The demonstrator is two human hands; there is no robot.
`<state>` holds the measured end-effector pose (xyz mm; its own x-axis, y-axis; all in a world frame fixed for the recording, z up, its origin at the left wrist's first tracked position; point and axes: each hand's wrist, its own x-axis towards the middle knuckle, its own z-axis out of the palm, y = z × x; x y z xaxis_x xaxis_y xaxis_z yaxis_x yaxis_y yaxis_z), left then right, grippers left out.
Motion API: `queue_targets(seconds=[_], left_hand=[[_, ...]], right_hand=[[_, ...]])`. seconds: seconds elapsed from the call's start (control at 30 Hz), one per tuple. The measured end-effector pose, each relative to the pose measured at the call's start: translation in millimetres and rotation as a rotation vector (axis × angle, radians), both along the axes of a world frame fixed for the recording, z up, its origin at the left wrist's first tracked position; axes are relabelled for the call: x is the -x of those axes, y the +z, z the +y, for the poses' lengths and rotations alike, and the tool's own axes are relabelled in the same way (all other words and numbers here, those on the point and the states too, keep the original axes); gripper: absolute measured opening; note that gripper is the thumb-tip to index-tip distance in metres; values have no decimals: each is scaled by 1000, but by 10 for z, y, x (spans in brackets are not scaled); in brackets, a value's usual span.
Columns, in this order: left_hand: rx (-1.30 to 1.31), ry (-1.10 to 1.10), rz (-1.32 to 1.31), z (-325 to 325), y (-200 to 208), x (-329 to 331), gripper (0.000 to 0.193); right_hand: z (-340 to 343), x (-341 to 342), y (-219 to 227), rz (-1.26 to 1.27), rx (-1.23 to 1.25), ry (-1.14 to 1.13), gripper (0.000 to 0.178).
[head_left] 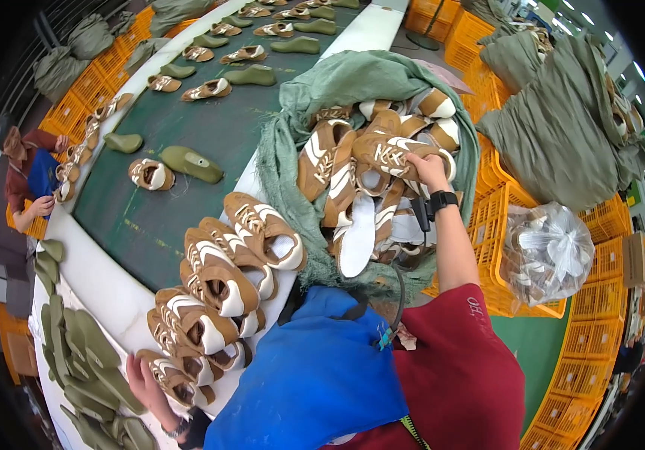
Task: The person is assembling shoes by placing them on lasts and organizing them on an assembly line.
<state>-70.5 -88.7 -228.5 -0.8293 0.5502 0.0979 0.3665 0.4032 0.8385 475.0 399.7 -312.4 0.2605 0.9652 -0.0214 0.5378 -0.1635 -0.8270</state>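
Observation:
My right hand (431, 172) grips a brown sneaker (384, 153) with white stripes and laces by its heel end. That sneaker lies on top of a heap of similar brown and white shoes inside an open green woven sack (315, 82). A white sole (357, 238) faces up at the near side of the heap. My left hand (146, 382), fingers stretched out, is beside the nearest sneaker (171, 377) of a stacked group of sneakers (217, 274) on the white table edge. Whether it touches that sneaker is unclear.
Green shoe lasts (86, 352) are piled at lower left. Shoes and lasts are spread over a green conveyor belt (165, 131). Orange crates (592, 330), a clear bag (547, 251) and covered sacks (562, 120) stand on the right. A co-worker (33, 172) is at far left.

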Motion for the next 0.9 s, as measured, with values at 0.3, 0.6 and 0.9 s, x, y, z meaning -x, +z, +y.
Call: queue_targets(seconds=[0.3, 0.6, 0.9], left_hand=[[0, -341, 64, 984, 389, -820, 30], [26, -445, 95, 1078, 519, -1054, 28], [51, -317, 24, 835, 373, -964, 30]], right_hand=[[-982, 947, 764, 1012, 182, 110, 26], [-1457, 2274, 737, 1184, 847, 587, 47], [-430, 1814, 391, -116, -309, 428, 31]])
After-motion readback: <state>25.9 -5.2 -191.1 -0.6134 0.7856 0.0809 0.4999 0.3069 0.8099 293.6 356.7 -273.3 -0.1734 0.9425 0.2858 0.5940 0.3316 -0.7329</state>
